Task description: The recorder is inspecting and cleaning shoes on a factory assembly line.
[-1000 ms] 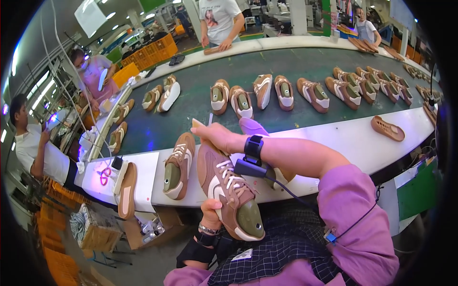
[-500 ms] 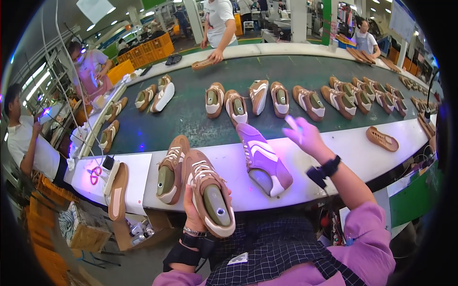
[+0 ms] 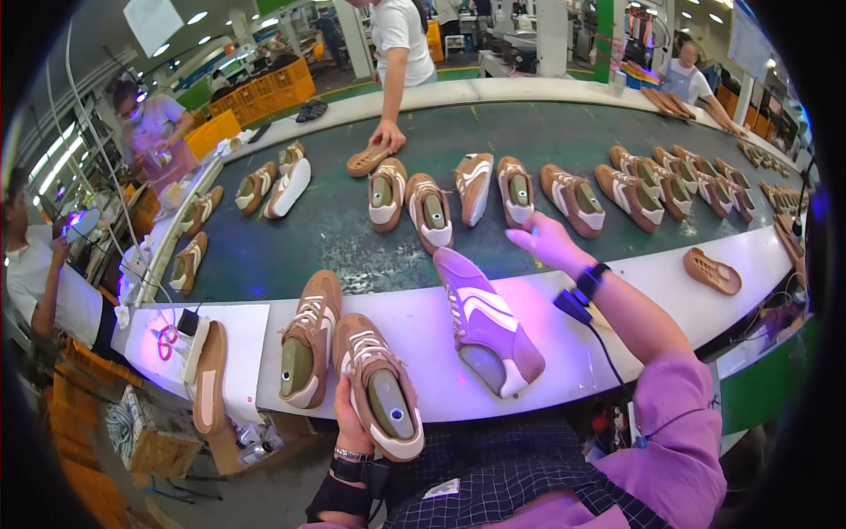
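Note:
My left hand (image 3: 352, 425) grips a tan-and-white sneaker (image 3: 377, 385) from its left side, at the bench's near edge. Its toe points away from me, and an olive shoe last (image 3: 391, 406) fills its opening. Touching or close beside it on the left stands a similar sneaker (image 3: 310, 339). A third sneaker (image 3: 490, 322), lit purple, rests on the white bench to the right. Beyond that one, my right hand (image 3: 553, 245) hovers near the heel of a sneaker (image 3: 515, 189) on the green belt. Its fingers are drawn together; what they pinch, if anything, is unclear.
Several lasted sneakers (image 3: 577, 198) line the dark green belt (image 3: 352, 256). A sole (image 3: 210, 375) lies at the bench's left, another sole (image 3: 712, 270) at its right. Across the belt, a person's hand (image 3: 386, 137) touches a sole (image 3: 367, 160). A black cable (image 3: 608, 353) hangs by my right wrist.
My right hand has come slightly left and its fingers have drawn in. Across the belt, the person's hand has brought a sole from the far ledge down onto the belt. My view has shifted slightly.

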Demonstrator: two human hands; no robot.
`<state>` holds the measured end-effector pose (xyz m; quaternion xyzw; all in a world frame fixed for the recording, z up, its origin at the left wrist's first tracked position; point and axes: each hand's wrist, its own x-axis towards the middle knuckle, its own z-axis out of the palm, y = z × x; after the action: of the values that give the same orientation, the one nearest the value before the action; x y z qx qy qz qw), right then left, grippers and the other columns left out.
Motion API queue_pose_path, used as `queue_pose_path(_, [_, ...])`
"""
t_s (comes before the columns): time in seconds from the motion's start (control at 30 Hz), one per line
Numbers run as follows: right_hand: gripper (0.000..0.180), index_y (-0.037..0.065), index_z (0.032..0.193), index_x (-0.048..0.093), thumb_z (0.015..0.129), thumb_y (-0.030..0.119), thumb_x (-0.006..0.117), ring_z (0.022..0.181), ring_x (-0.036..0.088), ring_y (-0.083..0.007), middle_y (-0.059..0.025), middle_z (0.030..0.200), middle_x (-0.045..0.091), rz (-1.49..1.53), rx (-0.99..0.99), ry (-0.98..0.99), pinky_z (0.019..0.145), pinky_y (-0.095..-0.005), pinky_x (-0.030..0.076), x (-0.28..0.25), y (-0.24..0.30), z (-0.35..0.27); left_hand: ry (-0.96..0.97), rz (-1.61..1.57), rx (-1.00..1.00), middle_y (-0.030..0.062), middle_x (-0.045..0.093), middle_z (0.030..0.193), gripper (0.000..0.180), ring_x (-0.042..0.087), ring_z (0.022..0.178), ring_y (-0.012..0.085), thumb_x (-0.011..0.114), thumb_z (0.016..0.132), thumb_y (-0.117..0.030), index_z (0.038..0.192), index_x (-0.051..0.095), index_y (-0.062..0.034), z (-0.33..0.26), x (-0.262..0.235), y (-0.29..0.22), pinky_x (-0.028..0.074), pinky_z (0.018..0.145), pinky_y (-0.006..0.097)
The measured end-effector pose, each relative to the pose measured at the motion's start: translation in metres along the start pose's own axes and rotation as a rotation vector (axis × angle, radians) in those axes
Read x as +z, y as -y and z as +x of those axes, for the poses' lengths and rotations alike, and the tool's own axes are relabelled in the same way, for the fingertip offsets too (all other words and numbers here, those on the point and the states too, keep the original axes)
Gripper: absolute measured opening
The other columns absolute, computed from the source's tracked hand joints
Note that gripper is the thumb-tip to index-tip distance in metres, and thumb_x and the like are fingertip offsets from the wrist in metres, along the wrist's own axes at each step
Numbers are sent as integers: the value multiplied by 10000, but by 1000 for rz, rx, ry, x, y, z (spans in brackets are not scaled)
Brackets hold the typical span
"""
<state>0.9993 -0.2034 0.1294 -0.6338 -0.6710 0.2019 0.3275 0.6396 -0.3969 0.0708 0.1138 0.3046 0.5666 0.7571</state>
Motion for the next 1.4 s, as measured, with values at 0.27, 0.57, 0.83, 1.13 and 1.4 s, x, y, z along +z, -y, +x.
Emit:
queue_pose_path(0.27, [708,-129,976,607,647,480,755,781,676,-260,-202,940,656,214,343,148,607,-341,544,107,18,138,109,-48,-70,225,542,1115,962,574,979,345,386,755,-745,1291,396,54,-11,-2,-4,494,819,440])
queue_pose_path(0.57, [168,19,792,625,758,183,637,579,594,-202,-74,707,624,825,333,-94,495,-336,470,107,-76,156,85,-220,-93,145,575,1199,534,570,1075,231,465,928,-432,1280,463,-31,-3,-26,-1,448,956,371])
queue_pose_path(0.83, [471,-21,1175,511,794,245,596,892,647,-267,-147,1071,617,1166,162,313,686,-445,567,2,64,62,52,-194,-67,133,557,1227,512,555,1098,219,469,935,-403,1289,453,-34,-7,-23,-5,436,971,367])
queue_pose_path(1.13, [401,-61,1027,568,797,267,552,653,663,-297,-193,896,645,1084,26,973,462,-376,569,54,264,35,112,-175,-15,125,574,1208,489,560,1092,223,451,938,-393,1281,466,-45,-7,-10,-5,438,965,372])
queue_pose_path(1.4, [297,-63,935,540,839,219,539,633,637,-258,-151,829,628,592,-35,961,513,-375,553,216,318,84,210,-216,-7,124,564,1220,483,552,1102,222,464,936,-365,1292,447,-39,-2,-18,2,436,970,364])
